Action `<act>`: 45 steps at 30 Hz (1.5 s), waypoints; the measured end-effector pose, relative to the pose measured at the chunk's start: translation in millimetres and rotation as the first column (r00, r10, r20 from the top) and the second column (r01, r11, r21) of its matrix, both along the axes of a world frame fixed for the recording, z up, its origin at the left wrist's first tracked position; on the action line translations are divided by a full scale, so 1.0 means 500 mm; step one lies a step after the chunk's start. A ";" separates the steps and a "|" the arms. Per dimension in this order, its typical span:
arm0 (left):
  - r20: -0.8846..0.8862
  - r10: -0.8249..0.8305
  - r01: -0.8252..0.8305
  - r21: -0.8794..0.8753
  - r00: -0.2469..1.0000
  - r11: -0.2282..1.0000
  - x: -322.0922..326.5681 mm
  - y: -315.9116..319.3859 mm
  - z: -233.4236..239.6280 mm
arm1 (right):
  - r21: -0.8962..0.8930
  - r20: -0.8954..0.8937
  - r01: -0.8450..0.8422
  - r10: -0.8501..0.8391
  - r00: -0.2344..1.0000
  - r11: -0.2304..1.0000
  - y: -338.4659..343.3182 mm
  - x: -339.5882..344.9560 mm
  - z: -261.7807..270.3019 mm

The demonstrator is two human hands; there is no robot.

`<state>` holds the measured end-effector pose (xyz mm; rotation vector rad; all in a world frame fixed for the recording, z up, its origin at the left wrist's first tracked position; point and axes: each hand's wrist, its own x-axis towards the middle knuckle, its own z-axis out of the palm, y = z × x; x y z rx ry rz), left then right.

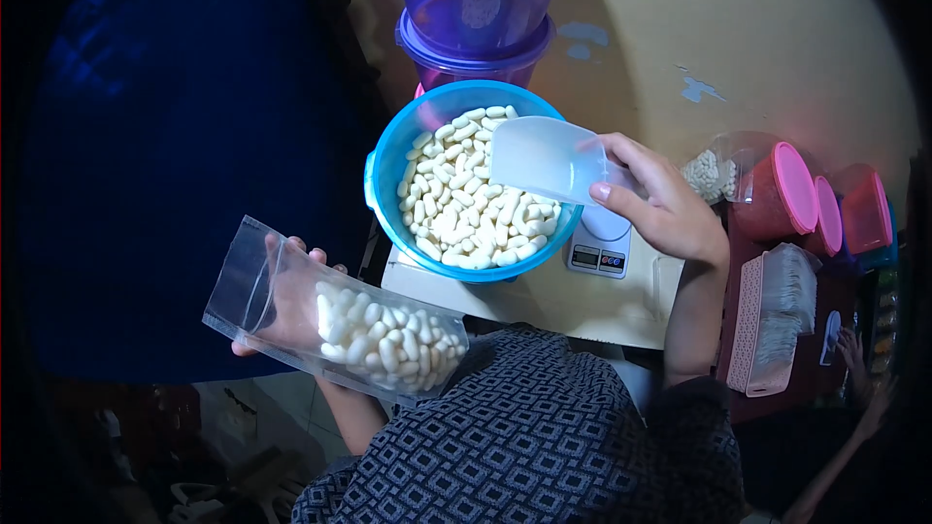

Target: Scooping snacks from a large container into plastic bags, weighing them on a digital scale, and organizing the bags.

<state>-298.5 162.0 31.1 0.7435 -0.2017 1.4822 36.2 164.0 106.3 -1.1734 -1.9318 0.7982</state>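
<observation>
My left hand [291,298] holds a clear plastic pouch [255,284] from behind, tilted, with its lower part filled with white oblong pieces [393,338]. Part of that hand shows through the plastic. In my right hand [659,200] is a translucent white scoop [550,160], gripped by its handle above the right rim of a blue round tub [375,182]. Many white oblong pieces [466,196] of the same kind lie in the tub. The scoop's inside looks bare. The tub stands on a pale table [539,313].
A white digital kitchen scale [598,251] sits right of the tub. Stacked purple containers [480,14] stand behind it. To the right are a filled pouch [705,175], pink-lidded containers [772,193] and a pink basket [750,335] of plastic bags. Another person's hand [850,349] shows at the far right.
</observation>
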 end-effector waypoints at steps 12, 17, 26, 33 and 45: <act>0.054 0.052 -0.025 -0.418 0.997 0.908 0.091 -0.060 -0.077 | -0.106 -0.262 0.082 -0.107 0.959 0.991 -0.079 -0.004 -0.055; -0.205 0.039 -0.102 -0.307 0.978 0.946 0.108 -0.087 -0.116 | -0.265 -0.391 0.061 -0.165 0.905 0.962 -0.094 0.002 -0.045; -0.467 0.121 -0.299 -0.329 0.876 0.896 0.203 -0.168 -0.084 | -0.216 -0.377 -0.026 -0.059 0.924 0.976 -0.082 0.048 -0.071; -0.418 0.182 -0.352 -0.376 0.890 0.857 0.215 -0.241 -0.137 | -0.276 -0.381 -0.108 -0.005 0.925 0.955 -0.068 0.051 -0.076; -0.520 -0.084 -0.240 -0.524 0.850 0.817 0.202 -0.300 -0.139 | -0.293 -0.366 -0.120 0.005 0.931 0.949 -0.085 0.062 -0.088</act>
